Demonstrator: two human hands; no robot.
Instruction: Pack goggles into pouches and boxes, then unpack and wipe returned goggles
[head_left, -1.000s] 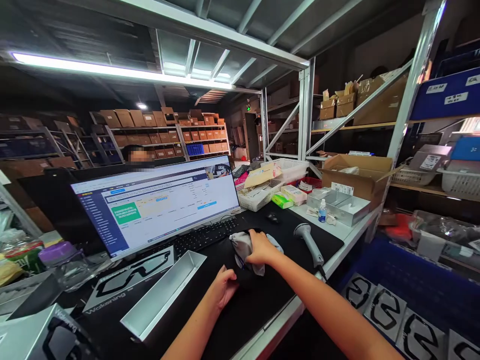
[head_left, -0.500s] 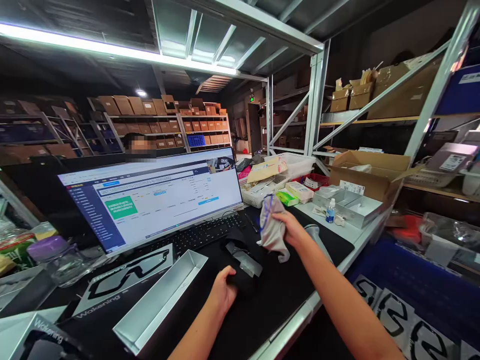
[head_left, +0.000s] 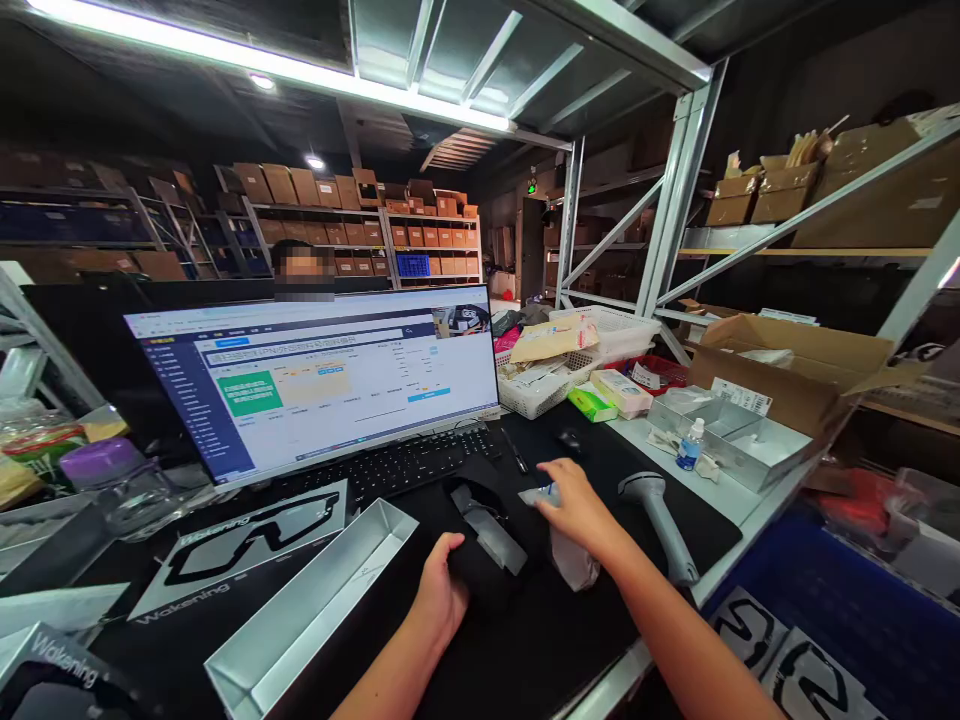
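On the black desk mat (head_left: 517, 640), my left hand (head_left: 442, 595) lies with its thumb raised and its other fingers curled and mostly hidden; whether something dark is in them I cannot make out. Just beyond it is black eyewear with a grey, see-through lens (head_left: 495, 535). My right hand (head_left: 577, 510) is low over the mat, with a crumpled grey cloth (head_left: 574, 562) under it and a fold pinched between thumb and fingers. A grey handheld scanner (head_left: 660, 525) lies to its right. Left of my left hand stands an open, long silver box (head_left: 315, 610).
A monitor (head_left: 322, 380) and keyboard (head_left: 420, 460) stand at the back; a person is behind them. Printed boxes (head_left: 255, 540) lie at left. White baskets (head_left: 544, 390), a small bottle (head_left: 690, 445) and a silver tray (head_left: 765, 450) line the right side. A pen (head_left: 514, 450) lies on the mat.
My right hand has lowered the grey cloth from above the mat down onto it. The scanner now shows fully. My left hand stays nearly in place; the view has turned slightly left.
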